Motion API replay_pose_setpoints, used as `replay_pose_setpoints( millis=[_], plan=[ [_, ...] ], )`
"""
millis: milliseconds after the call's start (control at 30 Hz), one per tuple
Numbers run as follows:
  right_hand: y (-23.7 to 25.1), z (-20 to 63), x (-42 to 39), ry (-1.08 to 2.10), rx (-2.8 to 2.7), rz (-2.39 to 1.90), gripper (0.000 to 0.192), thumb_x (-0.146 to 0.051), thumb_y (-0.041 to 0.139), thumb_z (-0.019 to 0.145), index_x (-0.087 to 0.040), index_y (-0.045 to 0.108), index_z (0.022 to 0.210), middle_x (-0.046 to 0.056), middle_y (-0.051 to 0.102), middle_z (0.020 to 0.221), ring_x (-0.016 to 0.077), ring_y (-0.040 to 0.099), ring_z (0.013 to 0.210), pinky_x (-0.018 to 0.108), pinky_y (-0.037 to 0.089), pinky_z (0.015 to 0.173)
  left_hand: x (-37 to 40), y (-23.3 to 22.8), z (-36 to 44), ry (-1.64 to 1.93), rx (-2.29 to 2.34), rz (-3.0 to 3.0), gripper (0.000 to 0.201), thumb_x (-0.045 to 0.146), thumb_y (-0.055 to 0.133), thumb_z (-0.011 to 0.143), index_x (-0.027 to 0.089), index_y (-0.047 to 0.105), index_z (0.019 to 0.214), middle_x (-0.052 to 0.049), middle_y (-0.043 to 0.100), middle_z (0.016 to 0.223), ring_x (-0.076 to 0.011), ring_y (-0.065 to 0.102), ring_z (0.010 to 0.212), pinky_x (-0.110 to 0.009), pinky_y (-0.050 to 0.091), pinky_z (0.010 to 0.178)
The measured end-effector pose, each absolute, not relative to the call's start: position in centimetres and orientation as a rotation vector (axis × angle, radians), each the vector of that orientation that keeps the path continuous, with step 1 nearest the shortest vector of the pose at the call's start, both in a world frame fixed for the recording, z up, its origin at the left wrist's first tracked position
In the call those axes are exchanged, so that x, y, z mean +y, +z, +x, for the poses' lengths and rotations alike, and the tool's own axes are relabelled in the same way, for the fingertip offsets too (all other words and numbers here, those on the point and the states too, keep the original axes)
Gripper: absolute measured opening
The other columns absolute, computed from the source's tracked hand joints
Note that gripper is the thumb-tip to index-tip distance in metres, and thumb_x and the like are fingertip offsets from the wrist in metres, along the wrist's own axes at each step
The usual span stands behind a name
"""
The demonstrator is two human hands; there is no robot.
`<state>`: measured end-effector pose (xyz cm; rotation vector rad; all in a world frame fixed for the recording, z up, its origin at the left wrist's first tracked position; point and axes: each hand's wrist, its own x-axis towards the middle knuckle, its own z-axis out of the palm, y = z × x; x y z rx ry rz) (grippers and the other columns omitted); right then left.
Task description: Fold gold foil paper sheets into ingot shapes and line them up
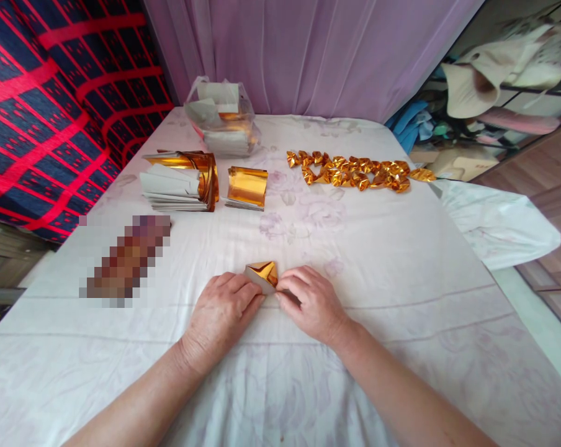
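A small piece of gold foil paper (262, 273) lies partly folded on the white cloth, its grey underside showing at the left. My left hand (224, 310) presses on its lower left edge with the fingers flat. My right hand (311, 301) pinches its right corner between thumb and fingers. Both hands meet at the paper near the front middle of the table.
A row of several folded gold pieces (359, 172) lies at the back right. A stack of gold sheets (182, 181) and a smaller stack (247, 187) sit at the back left, with a plastic bag of paper (222, 121) behind. A pixelated patch (125, 261) lies left.
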<state>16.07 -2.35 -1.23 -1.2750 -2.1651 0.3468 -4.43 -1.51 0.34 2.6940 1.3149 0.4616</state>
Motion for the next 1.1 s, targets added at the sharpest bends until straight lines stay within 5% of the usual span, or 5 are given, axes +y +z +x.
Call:
replay_pose_setpoints(
  millis=[1100],
  plan=[
    [-1.0,14.9,-2.5,0.245,-2.146,-1.453,0.01,-0.016,0.058,0.085,-0.021,0.059,0.076,0.003,0.061,0.078,0.0183,0.056,0.077,0.032,0.042,0.072,-1.1,0.2,-4.0,0.543,1.398,2.492,0.018,0.025,0.052,0.091,0.017,0.064,0.08,-0.008,0.062,0.095,-0.0217,0.059,0.085,-0.042,0.051,0.079]
  ],
)
